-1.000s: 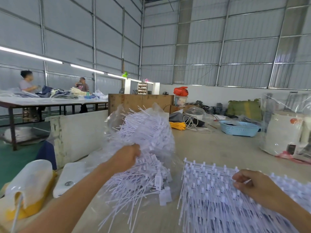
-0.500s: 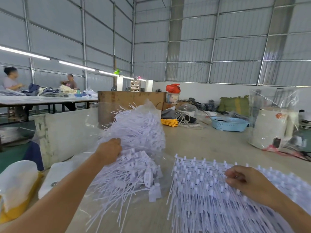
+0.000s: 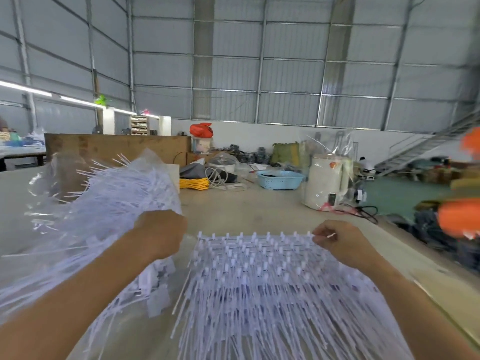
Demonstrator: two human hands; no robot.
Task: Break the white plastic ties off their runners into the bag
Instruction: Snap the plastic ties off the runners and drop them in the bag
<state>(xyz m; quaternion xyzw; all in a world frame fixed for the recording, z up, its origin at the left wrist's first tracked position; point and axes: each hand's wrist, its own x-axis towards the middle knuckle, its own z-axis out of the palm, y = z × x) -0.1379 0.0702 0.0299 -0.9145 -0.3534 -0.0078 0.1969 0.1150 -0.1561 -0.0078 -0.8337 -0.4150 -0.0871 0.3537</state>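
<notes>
- The left hand shows only its back; its curled fingers are hidden against the clear bag, so what they grip cannot be told
- The loose ties in the bag smear into one white mass; no single tie can be followed
- The sheet of ties on runners runs off the near edge; its near part is blurred
- The right hand pinches at the sheet's far right corner; the fingertips are too small to tell apart
- Orange shapes at the right edge are blurred and cut off; what they are cannot be told
- A person at the far left edge is mostly cut off
</notes>
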